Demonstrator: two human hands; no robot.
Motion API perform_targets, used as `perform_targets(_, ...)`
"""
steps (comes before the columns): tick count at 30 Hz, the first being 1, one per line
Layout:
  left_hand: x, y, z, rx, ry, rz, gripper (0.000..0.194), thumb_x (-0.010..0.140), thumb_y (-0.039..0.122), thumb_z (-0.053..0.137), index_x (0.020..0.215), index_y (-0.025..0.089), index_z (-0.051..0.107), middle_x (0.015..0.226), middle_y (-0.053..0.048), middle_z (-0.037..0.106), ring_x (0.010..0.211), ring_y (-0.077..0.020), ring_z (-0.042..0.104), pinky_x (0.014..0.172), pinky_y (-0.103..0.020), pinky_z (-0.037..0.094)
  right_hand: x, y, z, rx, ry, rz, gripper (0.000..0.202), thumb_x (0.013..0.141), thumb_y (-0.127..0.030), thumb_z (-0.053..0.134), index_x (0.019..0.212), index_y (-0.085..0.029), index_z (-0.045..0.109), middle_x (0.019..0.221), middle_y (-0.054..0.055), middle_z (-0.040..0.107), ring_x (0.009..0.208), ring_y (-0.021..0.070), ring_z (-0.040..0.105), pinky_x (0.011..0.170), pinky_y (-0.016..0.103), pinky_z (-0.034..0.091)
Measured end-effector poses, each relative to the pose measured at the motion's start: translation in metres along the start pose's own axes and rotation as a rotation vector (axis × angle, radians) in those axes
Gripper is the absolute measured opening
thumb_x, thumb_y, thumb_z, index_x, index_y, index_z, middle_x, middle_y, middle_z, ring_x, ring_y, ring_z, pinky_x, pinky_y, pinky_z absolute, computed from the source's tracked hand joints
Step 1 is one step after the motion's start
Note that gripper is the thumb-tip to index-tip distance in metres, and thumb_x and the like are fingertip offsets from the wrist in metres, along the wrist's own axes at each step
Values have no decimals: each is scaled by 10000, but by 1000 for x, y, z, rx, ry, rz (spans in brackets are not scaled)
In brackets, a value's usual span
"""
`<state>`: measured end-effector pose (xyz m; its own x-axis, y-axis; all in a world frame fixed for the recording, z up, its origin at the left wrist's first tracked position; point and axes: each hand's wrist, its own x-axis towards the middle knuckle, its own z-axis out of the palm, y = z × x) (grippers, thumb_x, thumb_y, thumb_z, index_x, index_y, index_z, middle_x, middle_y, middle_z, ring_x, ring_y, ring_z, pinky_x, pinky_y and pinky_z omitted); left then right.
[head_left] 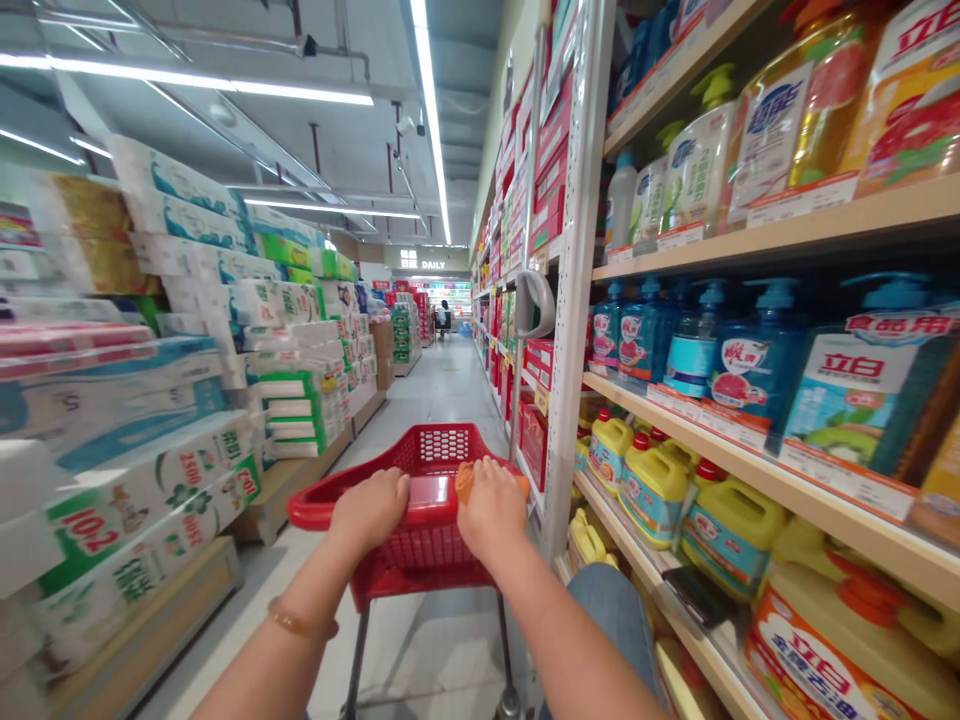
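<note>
A red plastic shopping cart [315, 510] stands in front of me, with a perforated basket and grey metal legs. My left hand [371, 508] is closed over the left part of its handle bar [430, 490]; a bracelet is on that wrist. On the right part of the bar, my right hand [491, 505] presses an orange cloth [465, 483] against the handle. The cloth shows on both sides of the fingers. Both sets of fingertips curl out of sight. Little of the basket's inside is visible.
Close on the right, shelves [780, 240] hold pump bottles [750, 360] and yellow jugs [652, 490]. A white metal upright [577, 250] stands at the shelf end. Stacked tissue packs [150, 510] line the left. The tiled aisle [431, 380] runs ahead towards a distant person [444, 315].
</note>
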<state>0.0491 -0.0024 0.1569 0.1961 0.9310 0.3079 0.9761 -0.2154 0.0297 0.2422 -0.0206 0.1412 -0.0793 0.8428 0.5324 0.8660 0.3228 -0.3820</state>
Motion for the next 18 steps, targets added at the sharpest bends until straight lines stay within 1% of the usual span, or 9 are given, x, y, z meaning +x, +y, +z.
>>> perform_targets(2,-1,11,0,-3,-24,26,430,941,358,251,1043,160,619,1075,-139,691,998,-239,648,809,-348,469,2,-10,7,44,2,-63,570,792,-190,501,1331,-6,508,1390,229,492,1307,317,447,1107,445,291)
perform_targets(3,-1,14,-1,-21,-34,40,431,943,371,253,1051,170,618,1071,-134,694,990,-236,653,807,-346,471,2,-12,9,69,3,-108,565,810,-202,492,1344,-18,499,1403,213,484,1321,301,433,1113,435,288)
perform_targets(6,-4,6,-2,-70,-58,50,447,955,384,228,1090,196,610,1041,-112,711,959,-222,669,806,-341,476,4,-2,8,109,-5,-186,519,859,-254,472,1352,-95,509,1409,155,498,1325,259,437,1110,414,305)
perform_targets(8,-6,-2,-3,-33,-63,49,443,955,363,231,1121,189,603,1044,-122,710,957,-231,674,804,-351,480,7,14,4,92,-1,-154,478,877,-270,461,1328,-131,538,1379,136,534,1301,251,470,1100,418,320)
perform_targets(9,-7,-3,-3,7,-66,46,441,953,346,234,1137,178,597,1053,-136,705,957,-242,675,796,-361,484,9,20,3,74,6,-120,467,881,-271,458,1315,-126,550,1365,143,545,1292,257,479,1099,424,321)
perform_targets(11,-9,3,-3,104,-89,37,454,953,310,215,1157,153,588,1063,-168,692,939,-269,680,762,-385,495,15,24,3,37,20,-39,472,871,-263,472,1298,-80,558,1351,181,548,1287,281,481,1102,438,311)
perform_targets(14,-8,23,-4,206,-144,76,466,947,259,183,1165,142,578,1042,-189,678,878,-298,691,697,-411,504,19,12,8,37,27,10,507,837,-230,507,1309,-51,542,1373,201,520,1307,294,457,1110,440,297)
perform_targets(16,-7,30,-5,190,-160,145,453,942,261,198,1145,155,589,1026,-181,681,870,-296,692,692,-409,506,18,1,11,77,21,-59,507,831,-235,520,1315,-84,543,1381,171,523,1323,277,440,1121,429,282)
perform_targets(18,-7,24,-5,118,-124,165,431,939,306,240,1114,180,613,1016,-158,698,883,-277,692,706,-384,508,17,-1,10,121,7,-155,481,854,-270,513,1310,-121,553,1380,138,533,1330,255,433,1129,415,273)
